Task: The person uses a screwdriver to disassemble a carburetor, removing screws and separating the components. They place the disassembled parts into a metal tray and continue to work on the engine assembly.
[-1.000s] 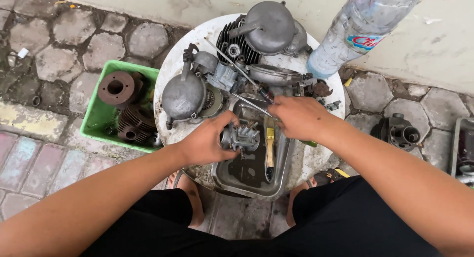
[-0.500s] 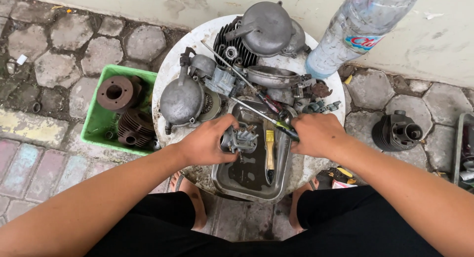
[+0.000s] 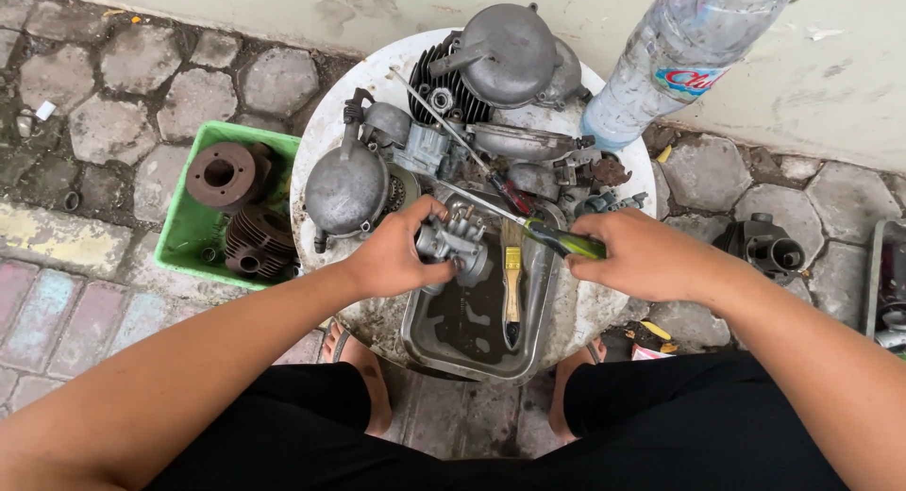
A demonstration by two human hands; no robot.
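Left hand (image 3: pixel 392 257) closed around a small grey metal carburettor (image 3: pixel 456 246), held at centre frame just above a steel tray (image 3: pixel 429 345). Right hand (image 3: pixel 642 255) gripped on a green-handled screwdriver (image 3: pixel 538 232), shaft angled up-left toward the carburettor. In the tray, a yellow-handled brush (image 3: pixel 511 288) on dark liquid. Tray set on a round white worktop (image 3: pixel 326 123) crowded with grey engine parts. Clear plastic bottle (image 3: pixel 675 62) at upper right. Green crate (image 3: pixel 184 236) with rusty cylinders at left, on stone paving.
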